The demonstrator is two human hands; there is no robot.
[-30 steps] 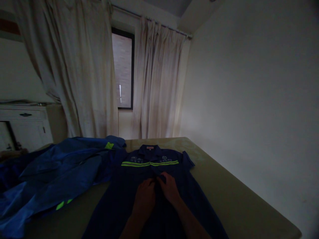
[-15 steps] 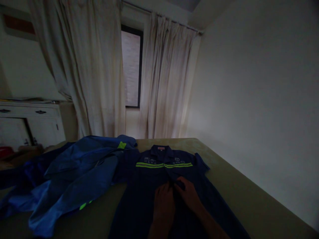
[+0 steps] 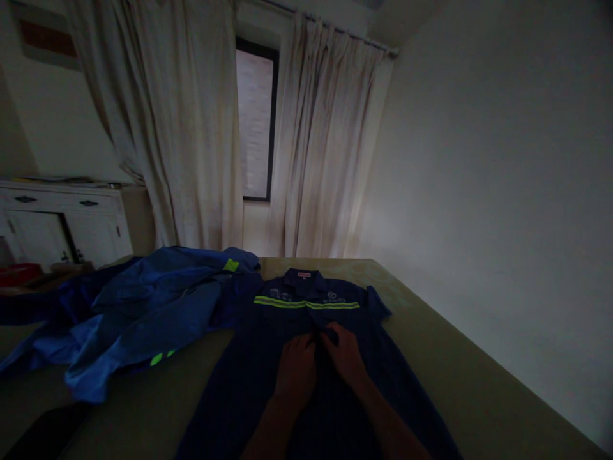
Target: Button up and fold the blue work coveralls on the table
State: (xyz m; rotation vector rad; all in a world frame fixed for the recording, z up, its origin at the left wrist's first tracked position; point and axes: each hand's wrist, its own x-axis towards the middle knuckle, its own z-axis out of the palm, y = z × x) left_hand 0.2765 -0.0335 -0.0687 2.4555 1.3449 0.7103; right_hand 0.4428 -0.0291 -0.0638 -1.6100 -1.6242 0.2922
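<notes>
A dark navy short-sleeved work shirt (image 3: 268,338) lies front up, its collar pointing away from me. A yellow-green reflective stripe crosses its chest, with pale print above. My left hand (image 3: 297,364) rests on the front, fingers curled in at the centre opening just below the stripe. Right beside it, my right hand (image 3: 342,351) pinches the fabric of the same opening with thumb and forefinger. The fingertips of both hands nearly meet there. Dim light hides any button or fastener between them. The shirt's lower part runs out of view at the bottom.
A rumpled heap of blue work clothes (image 3: 158,306) with yellow-green patches lies left of the shirt on the greenish-tan table (image 3: 421,358). At the lower left is a dark flat object (image 3: 50,431). Behind stand a white cabinet (image 3: 96,220) and curtains (image 3: 191,128); a wall (image 3: 502,191) borders the right.
The view has shifted slightly, so the shirt and hands appear higher and a little further left. Both hands remain at the shirt's front opening. A dark object now shows at the lower left.
</notes>
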